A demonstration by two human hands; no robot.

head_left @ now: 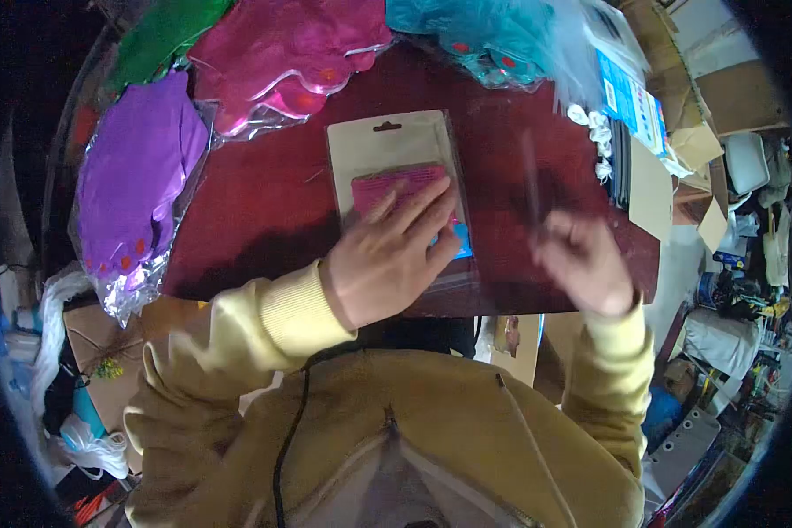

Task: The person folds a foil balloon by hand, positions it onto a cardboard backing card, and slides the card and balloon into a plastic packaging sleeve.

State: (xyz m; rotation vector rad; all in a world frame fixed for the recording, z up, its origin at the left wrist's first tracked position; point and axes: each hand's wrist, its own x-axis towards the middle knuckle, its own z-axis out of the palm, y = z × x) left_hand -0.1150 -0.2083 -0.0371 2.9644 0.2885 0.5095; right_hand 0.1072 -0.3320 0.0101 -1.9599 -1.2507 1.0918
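My left hand (396,246) lies open, its fingers stretched over a pink item (368,192) with fine ribbed lines. Under it is a beige card (352,145) with a hanger slot, in what looks like a clear plastic bag. A small blue patch (463,243) shows at the card's lower right. To the right, my right hand (581,260) is raised and smeared by motion, fingers closed round a thin upright stick-like thing (531,172), too blurred to name. My left palm hides the card's lower part.
Bagged purple (141,167), magenta (290,53), green (172,35) and teal (475,40) fabric pieces ring the dark red table (255,194). White rolled cords (600,136), blue-and-white packaging (634,101) and cardboard (649,189) stand at the right edge.
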